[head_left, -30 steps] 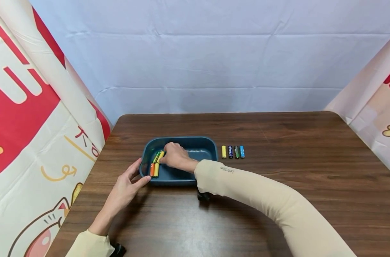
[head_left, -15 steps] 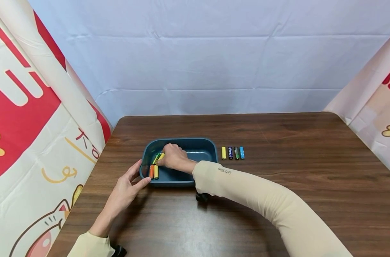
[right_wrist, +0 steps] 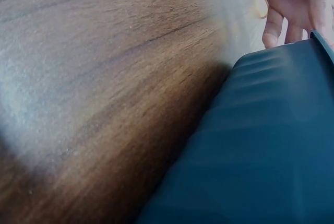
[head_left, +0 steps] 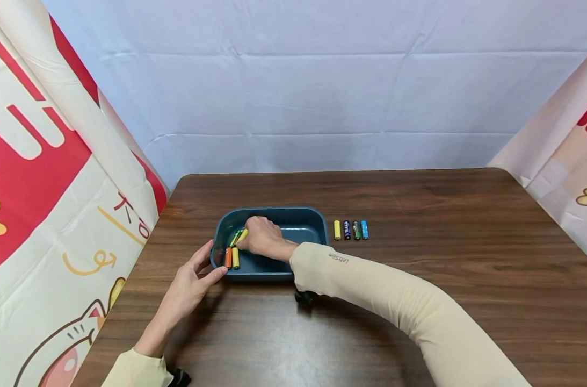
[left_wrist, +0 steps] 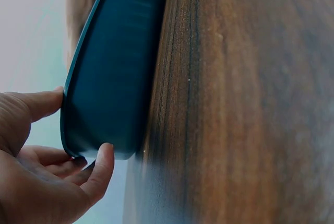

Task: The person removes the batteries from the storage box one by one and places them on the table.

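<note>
On the wooden table (head_left: pixel 419 269) — blue tray (head_left: pixel 303 223), both hands at it.
Right hand (head_left: pixel 261 236) pinches a yellow battery (head_left: pixel 242 235) inside the tray; left hand (head_left: pixel 189 279), fingers spread, touches its left wall. Sleeve print (head_left: pixel 339 257) reads "LetsSlim" — upside down.

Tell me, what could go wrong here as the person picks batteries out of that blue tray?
The right hand pinches a yellow battery lying close against a green battery; lifting one might drag or roll the other. The left hand only touches the tray at its corner, so the tray could slide on the smooth table. The sleeve passes near the row of four batteries and might knock them.
</note>
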### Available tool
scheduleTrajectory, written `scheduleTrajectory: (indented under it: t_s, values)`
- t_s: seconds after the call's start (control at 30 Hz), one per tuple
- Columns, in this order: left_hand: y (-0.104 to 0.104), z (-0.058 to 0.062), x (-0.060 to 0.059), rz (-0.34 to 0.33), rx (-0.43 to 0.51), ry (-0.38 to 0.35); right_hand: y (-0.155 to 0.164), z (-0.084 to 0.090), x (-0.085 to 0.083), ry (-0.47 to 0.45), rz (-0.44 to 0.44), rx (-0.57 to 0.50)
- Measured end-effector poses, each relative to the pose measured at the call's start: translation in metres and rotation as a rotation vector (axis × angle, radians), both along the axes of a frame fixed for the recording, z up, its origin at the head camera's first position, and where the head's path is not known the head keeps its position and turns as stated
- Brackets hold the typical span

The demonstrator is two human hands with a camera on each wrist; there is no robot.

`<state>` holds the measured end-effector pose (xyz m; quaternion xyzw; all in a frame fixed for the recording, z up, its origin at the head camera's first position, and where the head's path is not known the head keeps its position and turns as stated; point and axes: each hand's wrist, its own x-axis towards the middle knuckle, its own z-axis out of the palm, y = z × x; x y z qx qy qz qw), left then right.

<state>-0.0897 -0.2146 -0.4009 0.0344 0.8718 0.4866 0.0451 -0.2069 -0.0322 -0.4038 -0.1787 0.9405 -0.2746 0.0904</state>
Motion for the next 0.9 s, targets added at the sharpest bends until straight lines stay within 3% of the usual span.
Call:
scheduleTrajectory:
  t_s: [0.6,0.9]
  values:
    - [0.0007,0.0013,-0.0001,-0.010,0.006,-0.009,-0.0007,-0.0019,0.0025,0.071,-0.003,0.061]
    - [0.0013,0.0000,-0.0002,0.004,-0.011,-0.010,-0.0024,-0.0061,-0.0014,0.028,0.012,0.092]
